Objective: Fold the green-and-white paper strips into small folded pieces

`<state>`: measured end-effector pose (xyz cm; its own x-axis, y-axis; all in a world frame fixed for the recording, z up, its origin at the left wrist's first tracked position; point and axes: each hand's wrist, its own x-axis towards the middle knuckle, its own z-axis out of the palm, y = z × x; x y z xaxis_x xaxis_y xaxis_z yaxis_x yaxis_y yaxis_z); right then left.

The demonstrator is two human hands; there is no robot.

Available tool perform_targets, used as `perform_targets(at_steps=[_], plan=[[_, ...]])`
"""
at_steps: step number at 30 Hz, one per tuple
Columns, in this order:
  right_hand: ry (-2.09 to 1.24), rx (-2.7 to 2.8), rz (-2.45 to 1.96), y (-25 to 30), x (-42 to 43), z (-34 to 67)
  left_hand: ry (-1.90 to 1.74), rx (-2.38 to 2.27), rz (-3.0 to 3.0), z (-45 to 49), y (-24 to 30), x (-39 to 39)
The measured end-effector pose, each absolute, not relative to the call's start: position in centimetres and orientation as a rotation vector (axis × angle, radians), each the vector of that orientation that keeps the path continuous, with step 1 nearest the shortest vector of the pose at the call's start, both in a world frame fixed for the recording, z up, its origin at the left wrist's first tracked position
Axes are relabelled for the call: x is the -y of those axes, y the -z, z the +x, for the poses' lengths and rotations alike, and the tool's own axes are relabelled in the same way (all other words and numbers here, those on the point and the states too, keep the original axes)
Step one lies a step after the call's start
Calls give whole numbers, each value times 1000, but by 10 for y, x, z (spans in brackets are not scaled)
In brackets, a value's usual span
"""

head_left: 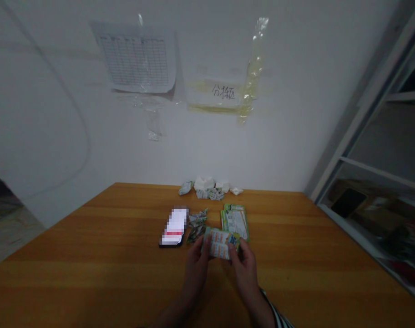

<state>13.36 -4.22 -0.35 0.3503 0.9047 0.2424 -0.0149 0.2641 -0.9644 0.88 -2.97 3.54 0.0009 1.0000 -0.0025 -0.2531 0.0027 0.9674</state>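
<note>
Both my hands hold one small printed card or packet [220, 243], light blue with orange print and a yellow and dark patch at its right; which of the two it is I cannot tell. My left hand [196, 257] pinches its left edge, thumb on top. At the right end, my right hand [243, 261] grips it with the thumb across the face. Just beyond it lies a stack of green-edged printed cards [236, 220]. Crumpled, torn wrappers [197, 224] lie to the left of the stack, beside a phone [174, 226] with a lit, blurred-out screen.
Crumpled white paper and wrappers [204, 184] sit along the back of the wooden table [101, 255], against the wall. Taped sheets, one a printed table [135, 61], hang above. A shelf unit [371, 173] with boxes stands at the right.
</note>
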Motion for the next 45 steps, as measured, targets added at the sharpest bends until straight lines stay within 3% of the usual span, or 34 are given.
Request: perform_targets(at_steps=[5,9,13,17,22,27,33,45], plan=[[-833,1032,-1078,4,41,130,-1323,-1057,1110,6,-33,26],[-672,1073,-1038,-7,37,139,-1330,-1131,1408,-2,-30,17],[-766,1534,-1144,-12,33,160,-1072,-986,1797,-8,-29,11],[-673,1810,-1257,-8,32,169,-1037,-953,1745,-8,-29,8],[-549,1636,-1373,-2,30,162,-980,-1002,1241,-8,-24,-1],[-503,1598,-1384,2,33,150,-1096,-987,1101,-9,-18,-2],[-534,1430,-1411,8,36,147,-936,-958,1249,2,-16,9],[-705,1064,-1302,11,31,150,-984,-988,1258,4,-14,15]])
